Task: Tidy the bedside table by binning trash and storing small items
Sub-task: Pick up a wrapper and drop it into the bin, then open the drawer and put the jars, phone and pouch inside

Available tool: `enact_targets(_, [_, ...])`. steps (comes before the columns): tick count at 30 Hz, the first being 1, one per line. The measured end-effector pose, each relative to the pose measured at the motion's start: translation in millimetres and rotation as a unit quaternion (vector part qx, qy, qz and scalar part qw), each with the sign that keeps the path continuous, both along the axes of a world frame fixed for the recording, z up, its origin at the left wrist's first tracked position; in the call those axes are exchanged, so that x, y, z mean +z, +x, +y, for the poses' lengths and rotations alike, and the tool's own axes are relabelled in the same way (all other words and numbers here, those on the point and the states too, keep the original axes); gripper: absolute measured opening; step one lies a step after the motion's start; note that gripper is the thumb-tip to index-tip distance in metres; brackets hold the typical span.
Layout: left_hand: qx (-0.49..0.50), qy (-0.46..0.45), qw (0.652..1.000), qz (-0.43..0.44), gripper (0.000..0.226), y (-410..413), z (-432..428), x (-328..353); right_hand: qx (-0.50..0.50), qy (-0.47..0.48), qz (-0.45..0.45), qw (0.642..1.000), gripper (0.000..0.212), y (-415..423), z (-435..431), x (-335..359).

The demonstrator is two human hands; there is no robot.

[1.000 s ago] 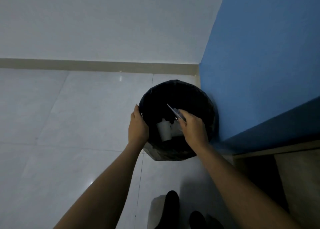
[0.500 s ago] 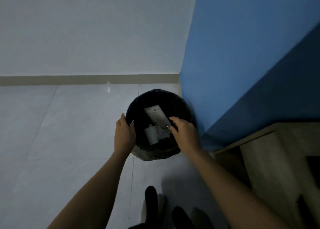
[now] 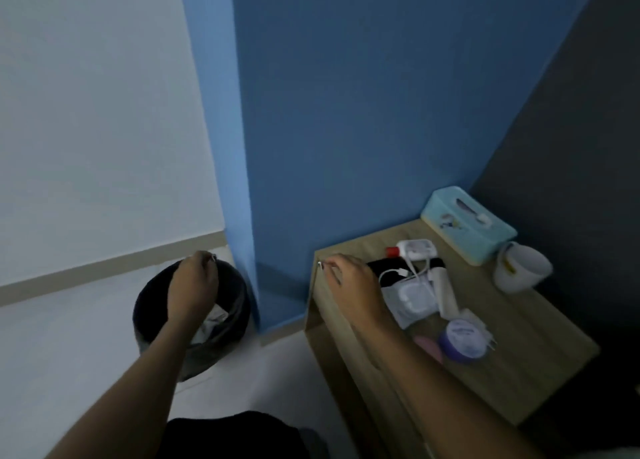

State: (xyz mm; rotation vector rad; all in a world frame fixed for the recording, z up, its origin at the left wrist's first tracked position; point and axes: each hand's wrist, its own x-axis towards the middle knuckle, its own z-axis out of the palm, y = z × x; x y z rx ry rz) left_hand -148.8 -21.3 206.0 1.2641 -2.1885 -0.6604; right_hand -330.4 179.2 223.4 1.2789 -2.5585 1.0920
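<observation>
Trash (image 3: 214,320), pale and crumpled, lies inside the black bin (image 3: 239,299) on the floor by the blue wall (image 3: 363,112). My left hand (image 3: 192,285) hangs over the bin's mouth, fingers curled loosely, nothing visible in it. My right hand (image 3: 349,285) reaches over the left edge of the wooden counter (image 3: 519,354), fingers bent, gripping nothing I can make out. On the counter lie a white charger and cable (image 3: 415,290), a small white bottle with a red cap (image 3: 414,249), a purple-lidded jar (image 3: 462,337), a white mug (image 3: 521,267) and a teal tissue box (image 3: 467,224) at the back corner.
</observation>
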Motion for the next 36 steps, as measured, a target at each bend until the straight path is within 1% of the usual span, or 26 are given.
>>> enact_targets(3, [-0.041, 0.023, 0.999, 0.013, 0.023, -36.2, 45.7, 3.7, -0.087, -0.003, 0.037, 0.996, 0.023, -28.3, 65.5, -3.5])
enact_targets(6, [-0.087, 0.051, 0.995, 0.016, 0.024, -72.3, 87.0, -12.3, -0.145, 0.026, 0.074, 0.986, 0.035, -42.4, 127.1, -22.8])
enact_targets(8, [-0.119, 0.090, 0.989, 0.008, 0.026, -96.6, 116.3, -28.4, -0.161, 0.062, 0.081, 0.982, 0.041, -43.8, 156.1, -41.8])
enact_targets(10, [-0.141, 0.146, 0.979, -0.005, 0.034, -115.1, 144.5, -45.2, -0.151, 0.098, 0.102, 0.978, 0.039, -37.4, 170.3, -62.2])
enact_targets(12, [-0.159, 0.199, 0.967, -0.032, 0.046, -127.6, 169.8, -63.6, -0.129, 0.152, 0.124, 0.972, 0.039, -26.3, 176.3, -78.2])
enact_targets(14, [-0.167, 0.244, 0.953, -0.063, 0.057, -133.6, 185.5, -78.4, -0.123, 0.211, 0.126, 0.962, 0.045, -16.2, 178.4, -86.2])
enact_targets(16, [-0.175, 0.266, 0.944, -0.089, 0.064, -136.2, 192.1, -90.3, -0.125, 0.243, 0.125, 0.954, 0.046, -12.3, 179.4, -88.7])
enact_targets(21, [-0.201, 0.260, 0.936, -0.129, 0.073, -138.1, 192.9, -105.4, -0.122, 0.244, 0.120, 0.955, 0.043, -14.4, 179.2, -88.5])
enact_targets(25, [-0.213, 0.292, 0.924, -0.124, 0.079, -143.1, 194.1, -116.1, -0.123, 0.245, 0.103, 0.956, 0.044, -16.8, 177.9, -92.0])
enact_targets(28, [-0.213, 0.299, 0.923, -0.116, 0.078, -148.2, 192.8, -121.5, -0.121, 0.261, 0.095, 0.953, 0.046, -16.9, 178.1, -94.1])
enact_targets(33, [-0.228, 0.316, 0.908, -0.155, 0.085, -151.0, 190.9, -116.3, -0.123, 0.286, 0.069, 0.948, 0.050, -16.7, 175.6, -91.9])
enact_targets(36, [-0.233, 0.324, 0.904, -0.154, 0.086, -152.7, 187.7, -114.5, -0.125, 0.291, 0.071, 0.946, 0.049, -15.9, 174.6, -90.9])
